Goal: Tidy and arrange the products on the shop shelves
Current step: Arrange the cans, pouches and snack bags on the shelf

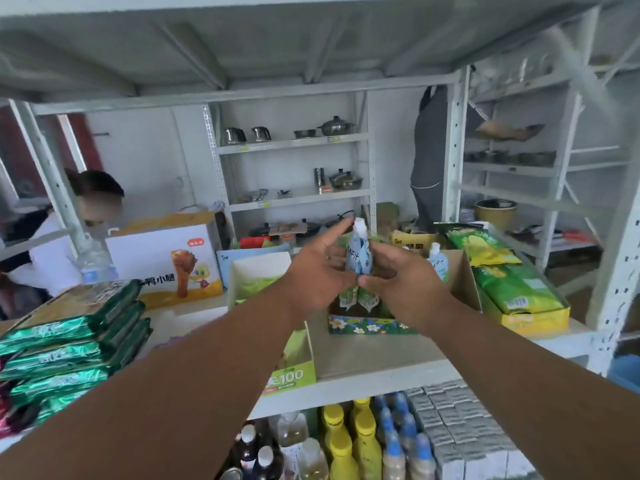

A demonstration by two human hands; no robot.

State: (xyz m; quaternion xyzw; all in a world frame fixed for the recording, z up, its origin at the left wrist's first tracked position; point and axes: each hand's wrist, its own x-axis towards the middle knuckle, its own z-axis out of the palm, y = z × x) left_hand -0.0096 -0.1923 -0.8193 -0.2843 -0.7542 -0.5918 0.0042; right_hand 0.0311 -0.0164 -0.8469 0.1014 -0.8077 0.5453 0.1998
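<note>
Two hands meet over the middle of the shelf (pixel 381 358), holding one pale blue spouted pouch (pixel 359 252) upright between them. The left hand (pixel 317 271) has its thumb and lower fingers curled against the pouch's left side, with the forefinger stretched up toward the white cap; the right hand (pixel 398 278) pinches the pouch's right side and base with curled fingers. The pouch is held just above a floral-printed box (pixel 367 323) in which green packs stand, and this box sits inside an open cardboard carton (pixel 464 271) toward the shelf's right half. A second pouch (pixel 438 263) of the same kind stands in that carton, just right of the right hand. At the shelf's right edge a yellow tray (pixel 533 317) carries green crisp bags (pixel 512 289). At the left edge lies a stack of green foil packets (pixel 69 344), and behind it, near the back edge, stands a white and yellow gift box (pixel 166 258). On the shelf below, yellow-capped bottles (pixel 346 441) stand beside blue-capped bottles (pixel 401 441).
</note>
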